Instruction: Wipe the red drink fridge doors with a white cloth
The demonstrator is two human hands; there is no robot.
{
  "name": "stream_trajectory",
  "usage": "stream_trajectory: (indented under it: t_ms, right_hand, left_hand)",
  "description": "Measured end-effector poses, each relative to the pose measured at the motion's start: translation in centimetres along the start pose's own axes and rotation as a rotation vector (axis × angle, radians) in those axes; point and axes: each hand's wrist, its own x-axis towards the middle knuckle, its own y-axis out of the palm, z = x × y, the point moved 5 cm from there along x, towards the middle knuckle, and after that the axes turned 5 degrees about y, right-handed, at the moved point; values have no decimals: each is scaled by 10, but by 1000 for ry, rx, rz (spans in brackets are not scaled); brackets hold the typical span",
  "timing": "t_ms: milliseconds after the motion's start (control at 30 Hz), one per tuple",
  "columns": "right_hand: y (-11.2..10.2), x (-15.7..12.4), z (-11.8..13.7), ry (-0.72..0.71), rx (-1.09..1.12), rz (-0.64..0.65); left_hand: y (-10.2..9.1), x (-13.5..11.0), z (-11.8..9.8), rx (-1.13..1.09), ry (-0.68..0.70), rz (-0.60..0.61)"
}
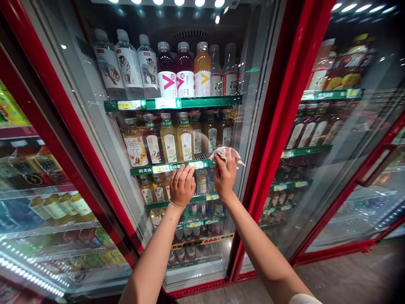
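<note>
A crumpled whitish cloth (pixel 226 155) lies under the fingers of my right hand (pixel 225 173), which presses it against the glass door (pixel 245 126) of a drinks fridge. Reddish patches show on the cloth. My left hand (pixel 182 185) rests lower and further left, its fingers stretched out and side by side, seemingly flat on the same glass with nothing in it. A thin band circles the left wrist. Behind the glass, near both hands, a green shelf edge (pixel 142 170) with price tags carries tea bottles (pixel 185 137).
An upper shelf holds water bottles (pixel 123 63) with tiger labels and coloured drinks (pixel 167 80). Red door frames (pixel 278 105) stand on either side. Another fridge (pixel 47 177) is at left; at right a door handle (pixel 379 164) juts out above the tiled floor (pixel 348 274).
</note>
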Motion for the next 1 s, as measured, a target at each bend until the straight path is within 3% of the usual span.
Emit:
stream_trajectory:
  t_ms: [100, 167, 333, 400, 500, 600, 733, 800, 900, 1000]
  right_hand:
    - [5, -14, 15, -176, 23, 135]
    - [0, -19, 14, -218, 50, 128]
    - [-2, 6, 21, -11, 105, -89]
    - [6, 11, 41, -38, 128, -32]
    - [15, -6, 66, -152, 177, 88]
    - [14, -22, 64, -38, 219, 1]
    - [21, -10, 69, 208, 234, -238]
    - [30, -2, 86, 240, 233, -261]
    - [44, -7, 111, 105, 219, -148]
    - [46, -21, 109, -14, 225, -80]
  left_hand:
    - [-2, 0, 4, -29, -32, 34]
    - [-9, 2, 7, -68, -54, 59]
    - [-38, 8, 22, 1, -126, 84]
    - [-52, 6, 36, 71, -189, 85]
    - [-71, -3, 63, 122, -246, 110]
    - [-85, -15, 92, 120, -253, 192]
    - [-83, -29, 110, 71, -201, 348]
    - [-77, -34, 109, 63, -180, 385]
    - [-70, -36, 104, 82, -185, 357]
    - [-68, -36, 100, 88, -212, 348]
